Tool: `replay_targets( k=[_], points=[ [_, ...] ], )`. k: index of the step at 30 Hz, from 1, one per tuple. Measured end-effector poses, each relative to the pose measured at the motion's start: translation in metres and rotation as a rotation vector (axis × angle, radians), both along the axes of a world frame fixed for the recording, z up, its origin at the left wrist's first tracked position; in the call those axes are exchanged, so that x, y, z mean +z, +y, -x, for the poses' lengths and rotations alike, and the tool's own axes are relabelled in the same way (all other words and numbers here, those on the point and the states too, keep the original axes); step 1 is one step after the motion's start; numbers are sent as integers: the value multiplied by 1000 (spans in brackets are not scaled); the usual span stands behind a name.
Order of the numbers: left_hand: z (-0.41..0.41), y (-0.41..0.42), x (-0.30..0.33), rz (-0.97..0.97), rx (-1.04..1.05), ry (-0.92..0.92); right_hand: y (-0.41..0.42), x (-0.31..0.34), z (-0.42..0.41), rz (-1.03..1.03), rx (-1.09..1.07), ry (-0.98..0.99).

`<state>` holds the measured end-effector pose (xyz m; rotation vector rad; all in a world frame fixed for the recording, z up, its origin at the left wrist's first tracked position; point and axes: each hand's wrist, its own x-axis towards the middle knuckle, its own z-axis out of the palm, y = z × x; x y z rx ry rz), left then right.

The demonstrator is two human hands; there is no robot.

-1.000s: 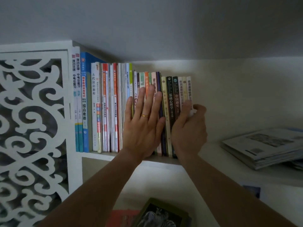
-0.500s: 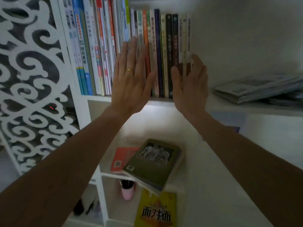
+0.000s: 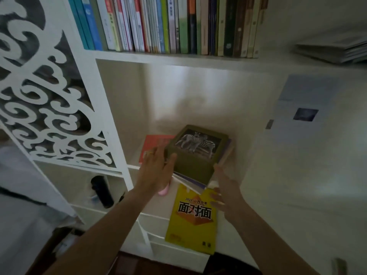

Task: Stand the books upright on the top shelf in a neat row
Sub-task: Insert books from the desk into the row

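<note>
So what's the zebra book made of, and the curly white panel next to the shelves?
The zebra book looks like paper or card: its olive cover is matte, with a printed zebra photo and thin page edges showing below. The curly white panel looks like painted wood or board, possibly plastic: it is flat and stiff, with swirls cut clean through and an even white coat. The blur leaves that open.

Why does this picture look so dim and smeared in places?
Head view: the room is dim, with one pale glow on the wall behind the zebra book; the left hand, right hand and the paper stack at right are motion-blurred; the wide lens bends the white lattice panel.
</note>
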<state>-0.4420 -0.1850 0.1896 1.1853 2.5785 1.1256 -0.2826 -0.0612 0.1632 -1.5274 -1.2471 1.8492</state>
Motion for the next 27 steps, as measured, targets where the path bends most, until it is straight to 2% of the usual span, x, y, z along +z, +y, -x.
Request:
replay_targets(
  k=[3, 5, 7, 9, 10, 12, 14, 16, 18, 19, 21, 23, 25, 27],
  points=[
    [8, 15, -5, 139, -72, -21, 7, 1, 26, 71, 26, 133],
    [15, 15, -5, 134, -114, -24, 11, 4, 36, 80, 29, 189],
    [9, 3, -12, -56, -99, 68, 6, 0, 30, 73, 23, 178],
    [-6, -17, -31, -362, 32, 336, -11, -15, 8, -51, -11, 112],
    [-16, -30, -47, -448, 105, 410, -22, -28, -8, -143, -42, 67],
    [-30, -51, -93, -414, 141, 403, -38, -75, -37, -326, -37, -92],
    [-35, -59, -154, -196, 134, 224, -43, -132, -54, -351, 116, -368],
    [-35, -53, -214, 132, 165, -91, -41, -191, -61, -235, 260, -545],
    [-34, -37, -257, 429, 188, -406, -37, -235, -63, -69, 264, -560],
    [-32, -28, -272, 487, 194, -520, -32, -257, -62, -10, 224, -528],
    [-26, -11, -297, 472, 203, -659, -19, -296, -57, 109, 131, -438],
    [-21, -2, -320, 431, 227, -696, -8, -317, -53, 223, 80, -323],
    [-20, 1, -329, 396, 233, -730, -2, -324, -54, 164, 124, -291],
    [-22, -5, -328, 321, 185, -845, -4, -319, -65, 77, 177, -290]
  ],
)
